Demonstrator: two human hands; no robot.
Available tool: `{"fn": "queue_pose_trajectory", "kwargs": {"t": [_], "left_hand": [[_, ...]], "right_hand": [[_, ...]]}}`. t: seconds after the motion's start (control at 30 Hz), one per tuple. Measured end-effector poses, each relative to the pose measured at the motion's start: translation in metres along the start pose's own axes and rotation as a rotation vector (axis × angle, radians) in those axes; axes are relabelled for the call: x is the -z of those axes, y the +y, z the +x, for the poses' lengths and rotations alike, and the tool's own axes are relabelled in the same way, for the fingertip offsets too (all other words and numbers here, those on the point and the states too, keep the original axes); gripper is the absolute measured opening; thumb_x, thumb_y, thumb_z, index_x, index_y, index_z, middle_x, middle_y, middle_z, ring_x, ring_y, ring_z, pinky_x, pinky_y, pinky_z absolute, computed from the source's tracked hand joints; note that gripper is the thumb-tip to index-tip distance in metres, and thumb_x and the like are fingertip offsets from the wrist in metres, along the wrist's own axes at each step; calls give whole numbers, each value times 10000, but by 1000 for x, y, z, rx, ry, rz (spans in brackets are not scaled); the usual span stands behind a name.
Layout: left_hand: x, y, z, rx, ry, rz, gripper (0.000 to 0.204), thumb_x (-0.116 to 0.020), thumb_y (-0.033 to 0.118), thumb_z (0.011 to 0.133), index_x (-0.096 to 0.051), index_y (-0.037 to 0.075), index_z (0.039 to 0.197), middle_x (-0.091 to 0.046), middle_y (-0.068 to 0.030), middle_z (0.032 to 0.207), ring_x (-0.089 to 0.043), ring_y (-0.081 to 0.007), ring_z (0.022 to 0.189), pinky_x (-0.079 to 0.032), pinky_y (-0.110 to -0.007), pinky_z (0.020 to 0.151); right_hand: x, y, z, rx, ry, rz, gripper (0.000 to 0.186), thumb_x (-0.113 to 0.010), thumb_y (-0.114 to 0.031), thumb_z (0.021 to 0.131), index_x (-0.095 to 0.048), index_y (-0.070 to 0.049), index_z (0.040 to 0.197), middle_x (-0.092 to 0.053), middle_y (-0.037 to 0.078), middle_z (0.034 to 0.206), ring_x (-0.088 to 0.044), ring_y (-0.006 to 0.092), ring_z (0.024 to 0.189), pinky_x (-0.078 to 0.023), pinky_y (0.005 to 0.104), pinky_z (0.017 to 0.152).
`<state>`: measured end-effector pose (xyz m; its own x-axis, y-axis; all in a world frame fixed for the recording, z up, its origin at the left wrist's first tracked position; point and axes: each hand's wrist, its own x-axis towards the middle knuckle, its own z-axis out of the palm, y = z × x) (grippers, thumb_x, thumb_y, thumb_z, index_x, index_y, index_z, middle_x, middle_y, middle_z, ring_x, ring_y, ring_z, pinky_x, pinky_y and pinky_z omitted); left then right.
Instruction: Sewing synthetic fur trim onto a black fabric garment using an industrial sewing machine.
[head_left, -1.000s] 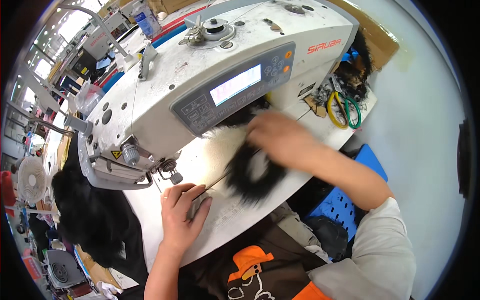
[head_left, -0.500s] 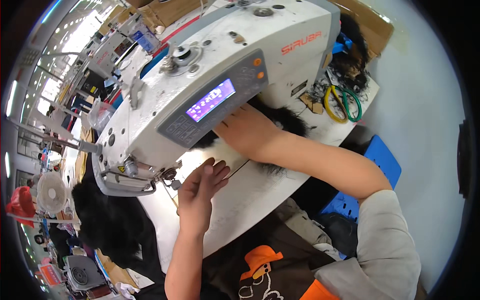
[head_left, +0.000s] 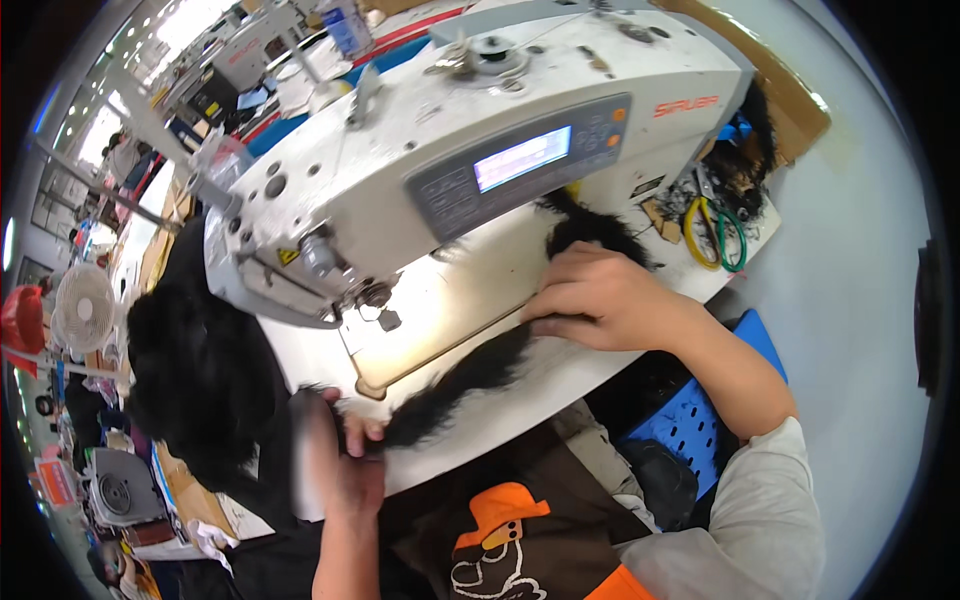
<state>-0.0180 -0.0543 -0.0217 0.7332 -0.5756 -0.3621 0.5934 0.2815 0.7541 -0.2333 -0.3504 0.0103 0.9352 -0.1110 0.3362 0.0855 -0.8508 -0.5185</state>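
Over the bench (head_left: 425,460) in front of the sewing machine (head_left: 400,180), a black fur strip (head_left: 462,387) runs between the right hand (head_left: 605,303), which pinches it, and the blurred left hand (head_left: 345,465), whose grip I cannot tell.

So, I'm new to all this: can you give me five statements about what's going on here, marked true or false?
1. The right hand grips one end of a black fur strip. True.
2. The scissors have two red handles. False: the scissors have one yellow and one green handle.
3. The sewing machine has a lit screen. True.
4. The fan is at the far right of the view. False: the white fan is at the far left.
5. The fur strip reaches from the right hand toward the left hand. True.
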Motion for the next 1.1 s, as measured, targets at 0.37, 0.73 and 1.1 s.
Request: {"fn": "queue_pose_trajectory", "kwargs": {"t": [0.37, 0.73, 1.1], "left_hand": [[33, 2, -11, -157, -145, -40, 309, -454, 294, 1150, -530, 43, 1313, -716, -161, 1161, -641, -394, 1269, -512, -565, 1081], [21, 0, -6, -205, -10, -170, 328, -470, 259, 1146, -571, 2, 1323, -669, -147, 1183, -629, -327, 1233, -494, -516, 1102], [10, 16, -6, -275, -290, 779, 476, -461, 307, 1158, -575, -93, 1389, -583, -16, 902, -545, -97, 815, -515, -299, 856]], "right_hand": [[-54, -67, 16, -589, 306, 396, 340, -738, -92, 979, -655, -2, 1296, -692, 47, 769, -616, 88, 601, -462, 265, 554], [-98, -107, 7, -255, -115, 4, 310, -777, -386, 931, -738, -126, 1097, -691, 73, 754, -686, 318, 639, -536, 418, 552], [-104, -81, 53, -288, 105, -94, 187, -739, -131, 919, -688, -99, 1096, -679, 80, 995, -690, 319, 893, -571, 439, 751]]}}
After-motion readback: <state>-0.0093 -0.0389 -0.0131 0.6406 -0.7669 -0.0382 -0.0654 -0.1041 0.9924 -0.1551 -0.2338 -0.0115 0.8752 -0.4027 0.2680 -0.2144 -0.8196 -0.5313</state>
